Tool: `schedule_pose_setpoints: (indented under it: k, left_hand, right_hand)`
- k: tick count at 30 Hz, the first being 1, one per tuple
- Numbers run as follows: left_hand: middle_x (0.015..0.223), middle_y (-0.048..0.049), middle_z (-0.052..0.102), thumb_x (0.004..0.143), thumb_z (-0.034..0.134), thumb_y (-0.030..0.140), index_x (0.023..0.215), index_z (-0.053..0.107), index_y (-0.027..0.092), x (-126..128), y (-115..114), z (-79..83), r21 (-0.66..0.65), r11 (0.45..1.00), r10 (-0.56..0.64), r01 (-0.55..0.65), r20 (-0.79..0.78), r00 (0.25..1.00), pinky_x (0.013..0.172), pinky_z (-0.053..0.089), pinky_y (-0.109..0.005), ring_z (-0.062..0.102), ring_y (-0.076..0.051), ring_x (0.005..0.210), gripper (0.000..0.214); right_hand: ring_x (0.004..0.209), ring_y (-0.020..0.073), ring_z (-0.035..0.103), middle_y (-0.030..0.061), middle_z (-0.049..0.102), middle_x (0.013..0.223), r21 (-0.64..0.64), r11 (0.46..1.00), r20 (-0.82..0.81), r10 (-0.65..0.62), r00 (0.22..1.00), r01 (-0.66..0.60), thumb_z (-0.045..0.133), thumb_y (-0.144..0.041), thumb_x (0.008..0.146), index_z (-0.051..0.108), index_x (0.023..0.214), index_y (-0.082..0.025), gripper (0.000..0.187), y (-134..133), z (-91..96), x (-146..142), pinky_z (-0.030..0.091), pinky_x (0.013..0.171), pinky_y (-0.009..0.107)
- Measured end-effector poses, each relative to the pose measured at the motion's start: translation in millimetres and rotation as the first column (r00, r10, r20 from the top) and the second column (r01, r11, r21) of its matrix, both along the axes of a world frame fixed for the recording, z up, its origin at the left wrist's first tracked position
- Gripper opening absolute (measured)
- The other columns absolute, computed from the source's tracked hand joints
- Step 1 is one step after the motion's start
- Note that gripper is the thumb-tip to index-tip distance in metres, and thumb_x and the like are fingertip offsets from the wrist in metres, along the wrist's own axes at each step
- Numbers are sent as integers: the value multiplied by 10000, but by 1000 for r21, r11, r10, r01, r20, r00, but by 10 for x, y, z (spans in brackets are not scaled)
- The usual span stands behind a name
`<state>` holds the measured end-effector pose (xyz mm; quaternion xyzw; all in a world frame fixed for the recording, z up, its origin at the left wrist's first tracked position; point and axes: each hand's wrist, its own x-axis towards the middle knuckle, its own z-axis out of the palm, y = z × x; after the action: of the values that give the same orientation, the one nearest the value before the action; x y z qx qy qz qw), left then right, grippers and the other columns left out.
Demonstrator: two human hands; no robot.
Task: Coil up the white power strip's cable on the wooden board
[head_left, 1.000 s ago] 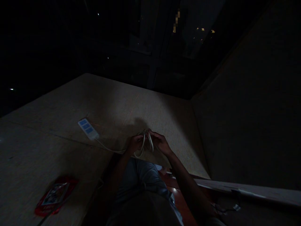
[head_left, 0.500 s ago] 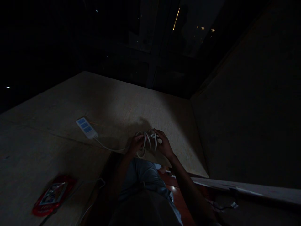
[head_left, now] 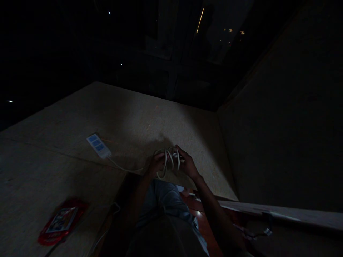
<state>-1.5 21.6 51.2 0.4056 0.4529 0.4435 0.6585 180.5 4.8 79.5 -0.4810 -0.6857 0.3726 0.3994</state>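
Loose loops of a white power cord [head_left: 165,164] hang between my two hands, just above the near edge of the stone-like ledge. My left hand [head_left: 157,164] is closed on the left side of the coil. On the other side, my right hand [head_left: 187,164] grips the loops by the cord's end; a pale piece there is too dark to make out, perhaps a plug. From the coil the cord runs left along the ledge to a white power strip [head_left: 99,145] with blue socket faces, lying flat.
A red packet [head_left: 60,222] lies on the ledge [head_left: 123,107] at lower left, with a thin cable beside it. A dark window [head_left: 171,43] rises behind, and a wall [head_left: 281,125] stands at right. Another cable [head_left: 257,235] shows at lower right.
The loops have shifted very slightly between my hands, and my right fingers have moved a little. Power strip and packet stay where they were.
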Motion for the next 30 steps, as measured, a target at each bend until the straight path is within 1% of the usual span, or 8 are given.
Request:
schedule_pose_setpoints:
  k: [3, 7, 13, 17, 21, 24, 27, 30]
  left_hand:
    - [850, -74, 716, 543, 823, 519, 894, 749, 142, -14, -1, 55, -23, 1000, -4, 4, 31, 1000, 748, 482, -304, 646, -221, 801, 521]
    - [887, -81, 724, 505, 863, 470, 893, 749, 144, -94, 14, 83, 10, 999, 38, -38, -12, 999, 757, 486, -284, 659, -231, 858, 520]
    - [859, -93, 730, 604, 737, 655, 892, 737, 127, -279, 84, -43, 23, 984, 177, -176, -100, 979, 664, 503, -285, 661, -218, 778, 601]
    - [837, -90, 724, 674, 684, 613, 874, 720, 141, -393, 126, -161, 157, 962, 261, -225, -275, 925, 652, 522, -309, 667, -220, 759, 514]
    - [968, -103, 723, 776, 603, 356, 972, 701, 162, -426, 144, -237, 397, 905, 342, -155, -459, 820, 817, 540, -380, 673, -235, 900, 293]
    - [1113, -118, 696, 762, 604, 248, 1075, 686, 174, -409, 162, -241, 501, 857, 414, -119, -533, 738, 976, 473, -442, 627, -266, 1057, 332]
    - [1214, -127, 663, 807, 594, 245, 1187, 658, 178, -384, 206, -238, 594, 804, 434, 35, -625, 648, 1053, 407, -453, 581, -282, 1151, 391]
    - [1175, -117, 686, 850, 563, 250, 1197, 662, 193, -351, 268, -265, 550, 807, 330, 215, -722, 608, 1017, 438, -414, 611, -260, 1108, 366]
  right_hand:
    - [1014, 196, 645, 99, 603, 1301, 14, 1000, 11, -4, 1000, 4, 598, -156, 806, 427, 1464, -248, 686, 5, -4, 32, 523, 905, 337]
    - [1024, 201, 649, 102, 626, 1260, 10, 999, 19, -41, 999, 40, 594, -193, 819, 428, 1461, -227, 665, 6, 28, 73, 537, 882, 338]
    - [957, 198, 673, 118, 637, 1248, -75, 994, 22, -76, 997, 78, 579, -193, 802, 414, 1464, -179, 682, 12, 100, 135, 561, 834, 336]
    - [959, 206, 678, 119, 655, 1218, -94, 992, 89, -73, 993, 81, 564, -148, 777, 416, 1459, -164, 698, 48, 100, 218, 560, 848, 348]
    - [978, 217, 678, 128, 675, 1178, -86, 995, 208, -28, 978, 47, 533, -126, 786, 425, 1452, -139, 675, 87, 131, 304, 548, 880, 362]
    - [976, 227, 683, 141, 686, 1160, -106, 994, 281, 0, 960, 31, 539, -156, 811, 389, 1469, -110, 677, 107, 138, 372, 539, 893, 364]
    - [977, 238, 685, 148, 690, 1161, -124, 992, 350, 24, 936, 21, 547, -160, 814, 353, 1484, -101, 700, 129, 106, 458, 534, 886, 363]
    - [980, 259, 686, 159, 687, 1173, -137, 991, 406, 58, 912, -2, 583, -195, 806, 367, 1478, -102, 713, 156, 68, 554, 535, 872, 363]
